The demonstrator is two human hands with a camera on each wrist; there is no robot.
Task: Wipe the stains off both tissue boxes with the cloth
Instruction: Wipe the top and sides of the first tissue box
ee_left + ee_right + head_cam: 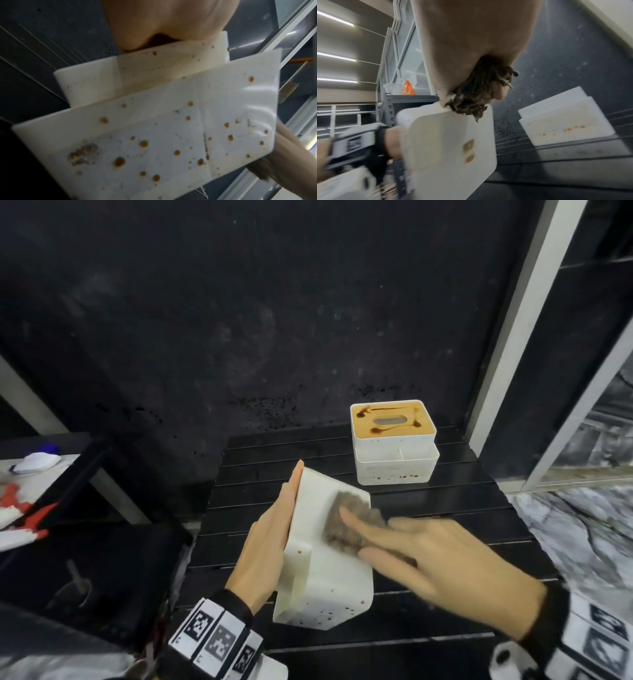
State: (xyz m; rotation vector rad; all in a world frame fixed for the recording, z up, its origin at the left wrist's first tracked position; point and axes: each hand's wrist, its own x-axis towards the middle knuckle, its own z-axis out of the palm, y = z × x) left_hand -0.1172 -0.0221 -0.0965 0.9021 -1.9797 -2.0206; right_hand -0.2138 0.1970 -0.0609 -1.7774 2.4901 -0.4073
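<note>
My left hand (270, 535) holds a white tissue box (325, 577) tilted above the black slatted table (445, 501), fingers lying along its left side. In the left wrist view the box (171, 135) shows several orange-brown spots and a smeared patch. My right hand (445, 563) presses a bunched brown-grey cloth (346, 522) onto the box's upturned face. The cloth (476, 94) is gripped under the palm in the right wrist view. A second white tissue box (394, 440) stands at the table's back right, its top stained orange-brown with dark streaks, its front spotted.
A dark wall rises behind the table. A white frame post (507, 337) stands right of the second box, and marble floor (582, 525) lies beyond the table's right edge. At the left, a shelf holds white and red items (20, 508).
</note>
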